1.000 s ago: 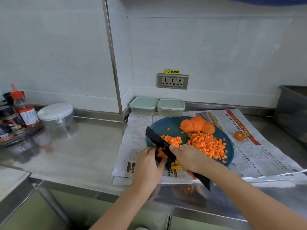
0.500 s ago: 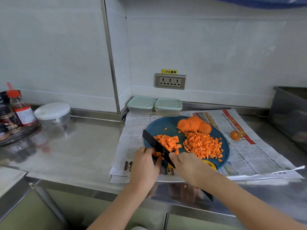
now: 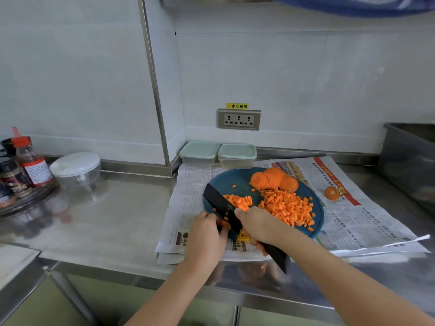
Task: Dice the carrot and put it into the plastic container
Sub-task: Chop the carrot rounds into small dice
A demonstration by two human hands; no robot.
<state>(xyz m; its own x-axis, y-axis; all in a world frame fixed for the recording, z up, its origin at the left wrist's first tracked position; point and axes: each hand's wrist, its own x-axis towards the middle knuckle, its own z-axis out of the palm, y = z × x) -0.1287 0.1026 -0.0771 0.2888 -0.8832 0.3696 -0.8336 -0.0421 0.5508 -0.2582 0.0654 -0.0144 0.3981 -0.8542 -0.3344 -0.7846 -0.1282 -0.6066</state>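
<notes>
- The right hand (image 3: 256, 225) is closed firmly round the handle of a black knife (image 3: 219, 203).
- The knife's long axis runs from the squared blade tip at 10 o'clock to the handle's butt at 4 o'clock. The matt blade lies low over the near-left part of the plate.
- The left hand (image 3: 204, 234) has its fingers curled down, pinning a small carrot piece (image 3: 223, 224) just left of the blade. Most of the piece is hidden under the fingers.
- Both hands work at 7 o'clock on a round, dark blue plate (image 3: 235, 177).
- Just right of the blade sits a small heap of orange cubes (image 3: 237, 201).
- A larger, loose diced pile (image 3: 287, 208) fills the plate's middle and right.
- Smooth round carrot slices (image 3: 273, 180) overlap at the plate's 12 o'clock.
- The plate rests on a spread newspaper (image 3: 193, 184), which lies on a shiny steel desk (image 3: 106, 220).
- A carrot end (image 3: 332, 192) lies on the newspaper at 3 o'clock of the plate.
- Two translucent, rectangular plastic containers (image 3: 199, 152) with pale green lids on stand side by side against the wall, at 11 o'clock of the plate.
</notes>
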